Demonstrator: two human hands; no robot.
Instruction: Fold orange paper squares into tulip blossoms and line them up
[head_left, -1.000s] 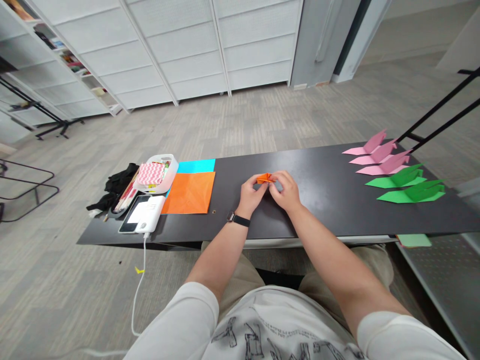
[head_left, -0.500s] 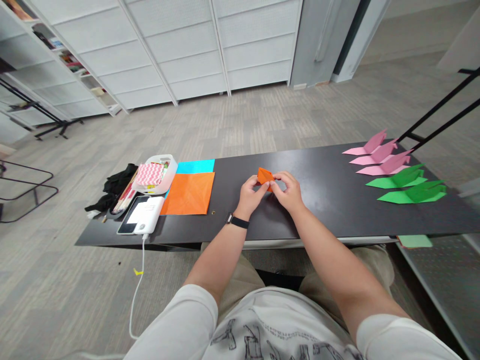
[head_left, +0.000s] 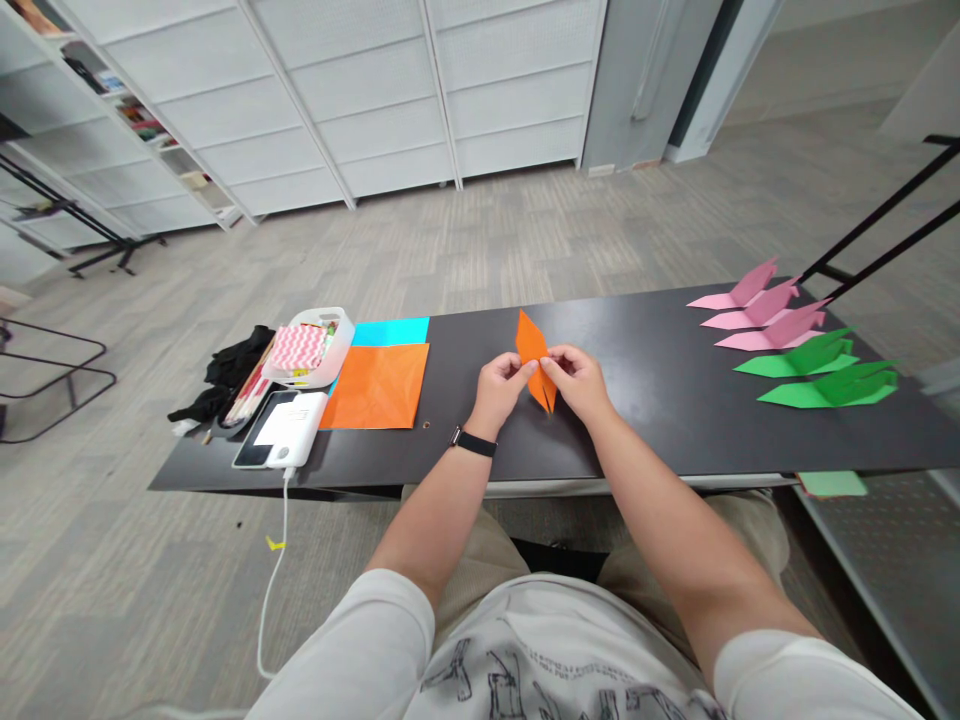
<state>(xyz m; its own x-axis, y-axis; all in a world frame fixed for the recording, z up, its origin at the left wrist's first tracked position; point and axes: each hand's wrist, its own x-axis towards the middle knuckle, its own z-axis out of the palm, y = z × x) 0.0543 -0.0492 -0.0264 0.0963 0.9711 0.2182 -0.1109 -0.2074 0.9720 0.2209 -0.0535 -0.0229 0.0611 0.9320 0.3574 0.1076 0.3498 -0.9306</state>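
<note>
Between my hands is a folded piece of orange origami paper [head_left: 531, 338], now a long narrow diamond with a slit at its near tip. My left hand [head_left: 501, 390] pinches its left side with thumb and fingers. On the opposite edge, my right hand [head_left: 577, 382] grips it the same way, the two thumbs close together at the middle. The paper is just over the dark table [head_left: 465, 400]. Part of its middle is hidden behind the thumbs.
Left of my hands lie orange sheets [head_left: 379, 388] and a blue sheet [head_left: 394, 332]. Beyond them are a white basket [head_left: 341, 350], a white device [head_left: 300, 430] with a cable, and black cloth [head_left: 240, 362]. Pink folded birds [head_left: 757, 315] and green ones [head_left: 817, 385] stand at the right.
The orange paper has gone from a small compact fold to a long diamond, its far point stretching away and its near point toward me. Both hands still hold it in nearly the same place.
</note>
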